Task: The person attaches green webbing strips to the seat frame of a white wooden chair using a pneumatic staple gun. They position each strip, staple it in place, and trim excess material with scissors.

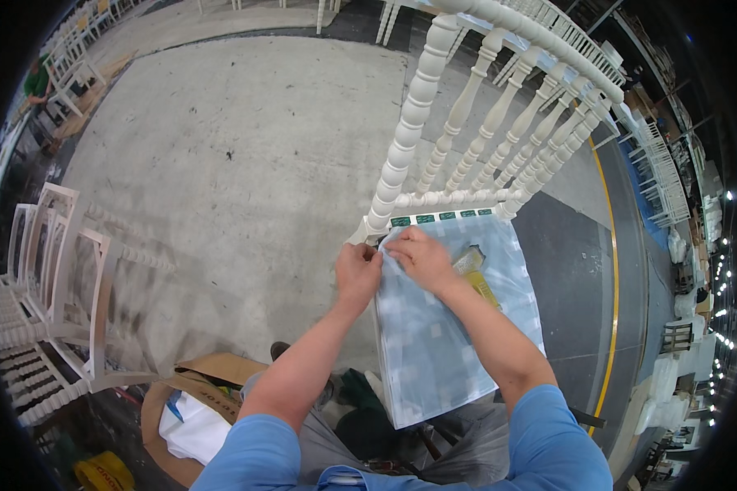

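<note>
A white chair with a beaded, turned-spindle back [401, 131] stands before me. Its seat carries a pale blue, sheer covering sheet [422, 360]. At the back left corner of the seat, beside the chair's post, my left hand [359, 274] is closed with its fingertips at the sheet's edge. My right hand [422, 258] pinches the same corner of the sheet, its fingers almost touching the left ones. What lies between the fingertips is mostly hidden. On the sheet, beside my right wrist, rests a yellow packet with a clear end [481, 285]. Green patches [446, 217] line the seat's rear edge.
Unpainted-looking pale chairs [82, 286] stand stacked at the left. By my left leg is an open brown paper sack [160, 425] with white material inside. A yellow object [105, 473] lies lower left. A person in green [37, 82] works far left. More white chairs [655, 172] line the right.
</note>
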`<state>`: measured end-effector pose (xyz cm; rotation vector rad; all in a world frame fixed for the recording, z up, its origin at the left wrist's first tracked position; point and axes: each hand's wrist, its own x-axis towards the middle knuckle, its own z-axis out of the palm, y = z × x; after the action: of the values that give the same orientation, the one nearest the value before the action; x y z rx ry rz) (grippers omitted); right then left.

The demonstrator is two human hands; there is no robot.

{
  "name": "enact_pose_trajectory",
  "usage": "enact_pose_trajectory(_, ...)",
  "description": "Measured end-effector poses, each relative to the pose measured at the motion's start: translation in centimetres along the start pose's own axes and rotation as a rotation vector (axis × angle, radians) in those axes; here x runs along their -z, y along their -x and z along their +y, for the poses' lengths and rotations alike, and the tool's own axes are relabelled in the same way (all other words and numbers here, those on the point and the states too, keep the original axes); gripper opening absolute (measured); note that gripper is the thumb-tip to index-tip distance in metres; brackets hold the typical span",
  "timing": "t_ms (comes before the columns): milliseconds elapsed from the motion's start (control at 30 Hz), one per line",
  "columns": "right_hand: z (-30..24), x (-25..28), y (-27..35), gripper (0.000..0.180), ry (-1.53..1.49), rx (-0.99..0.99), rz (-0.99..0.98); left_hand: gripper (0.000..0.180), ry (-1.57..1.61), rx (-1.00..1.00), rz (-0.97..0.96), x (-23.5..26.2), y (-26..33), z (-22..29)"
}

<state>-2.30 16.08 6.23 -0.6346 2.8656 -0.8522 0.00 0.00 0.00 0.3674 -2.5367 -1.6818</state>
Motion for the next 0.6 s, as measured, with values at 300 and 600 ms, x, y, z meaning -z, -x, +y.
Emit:
enact_pose_trajectory(300,0.0,-1.8,0.1,0.022,0.066,0.021,0.16,0.02,-0.01,0.01,0.074,-0.1,0.5,0.3)
enact_pose_trajectory(600,3.0,5.6,4.4,0.029,-0.082,-0.371,0.411,0.019,0.155,0.057,0.041,-0.5,-0.2,-1.0)
